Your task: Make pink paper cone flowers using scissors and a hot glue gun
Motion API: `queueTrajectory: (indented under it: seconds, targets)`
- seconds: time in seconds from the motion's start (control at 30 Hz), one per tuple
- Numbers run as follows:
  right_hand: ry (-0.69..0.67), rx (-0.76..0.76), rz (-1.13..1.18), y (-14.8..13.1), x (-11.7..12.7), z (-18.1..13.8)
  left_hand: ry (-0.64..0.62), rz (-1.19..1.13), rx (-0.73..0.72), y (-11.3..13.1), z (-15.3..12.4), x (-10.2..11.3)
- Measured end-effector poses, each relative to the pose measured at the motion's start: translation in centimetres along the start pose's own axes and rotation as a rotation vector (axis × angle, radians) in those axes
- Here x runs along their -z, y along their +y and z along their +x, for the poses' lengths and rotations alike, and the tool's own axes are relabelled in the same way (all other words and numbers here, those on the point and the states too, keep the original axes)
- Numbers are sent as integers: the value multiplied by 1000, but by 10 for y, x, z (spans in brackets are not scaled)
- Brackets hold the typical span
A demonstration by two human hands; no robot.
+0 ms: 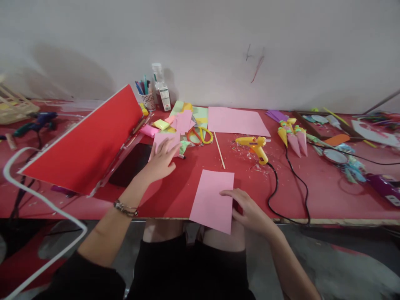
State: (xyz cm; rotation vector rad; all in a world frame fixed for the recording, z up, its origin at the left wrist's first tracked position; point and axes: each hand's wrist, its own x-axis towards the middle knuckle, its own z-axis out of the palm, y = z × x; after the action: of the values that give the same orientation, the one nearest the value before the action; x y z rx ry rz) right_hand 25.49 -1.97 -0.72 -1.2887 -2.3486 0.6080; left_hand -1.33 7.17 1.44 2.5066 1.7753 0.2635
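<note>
My left hand (161, 161) has its fingers spread, resting on a small pink paper piece (159, 138) left of the middle of the table. A larger pink paper sheet (212, 198) lies in front of me, its lower end jutting past the table's front edge. At that sheet's right edge is my right hand (248, 210), gripping it with the index finger on top; the thumb is partly hidden. Yellow-handled scissors (206, 135) lie beyond my left hand. A thin wooden stick (219, 151) and a yellow hot glue gun (253, 146) are farther right.
A tilted red board (90, 143) stands at left beside a black flat panel (133, 164), with a white cable (43, 196) in front. Behind are a pen cup (148, 101), a bottle (162, 91) and pink sheets (237, 121). Paper cones (293, 139) and the glue gun's cord lie right.
</note>
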Motion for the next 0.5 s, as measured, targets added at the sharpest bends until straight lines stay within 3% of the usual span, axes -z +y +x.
queueTrajectory:
  seconds: [0.2, 0.3, 0.5]
  targets:
    - [-125, 72, 13, 3, 8, 17, -244, -139, -451, 37, -24, 0]
    - [-147, 87, 34, 5, 11, 21, -313, -85, -450, 44, -33, -13]
    - [10, 107, -85, 6, 11, 16, -280, -69, -400, 43, -39, -21]
